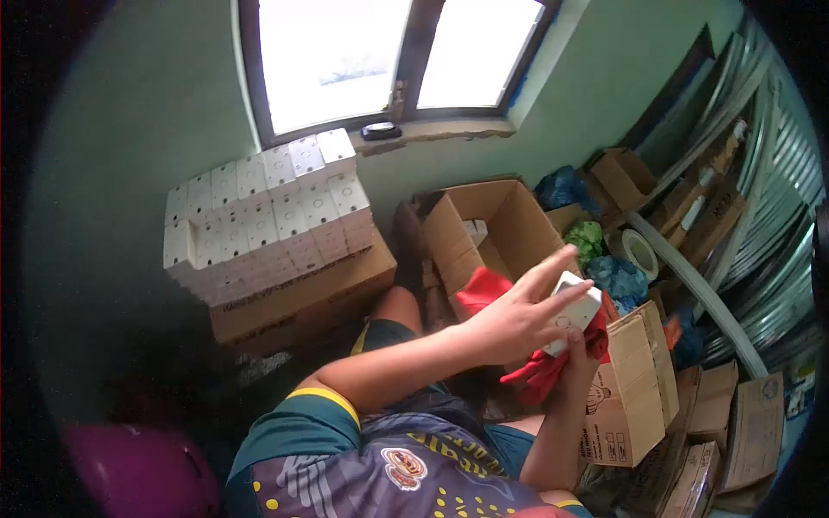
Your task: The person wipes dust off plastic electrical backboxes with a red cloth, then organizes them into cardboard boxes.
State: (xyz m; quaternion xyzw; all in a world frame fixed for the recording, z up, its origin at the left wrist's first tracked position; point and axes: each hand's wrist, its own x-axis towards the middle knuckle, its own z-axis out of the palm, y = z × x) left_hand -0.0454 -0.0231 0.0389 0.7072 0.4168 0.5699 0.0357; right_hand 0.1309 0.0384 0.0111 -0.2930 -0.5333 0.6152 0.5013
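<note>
A white electrical box [577,307], rectangular with rounded corners, is held between my two hands in front of my body. My left hand [516,322] reaches across it from the left, with some fingers extended over its face and the others at its edge. From below, my right hand [584,367] grips the same box, thumb against its lower end. A crumpled red cloth [537,377] lies behind and under the box, against my right hand. Part of the cloth shows beyond my left wrist. The box's underside is hidden.
Similar white boxes [294,211] are stacked in rows on a closed carton [302,298] at left, below the window. An open carton [446,231] stands ahead. More cartons [635,380], plastic bags [617,278] and long pale conduit coils [781,164] crowd the right side.
</note>
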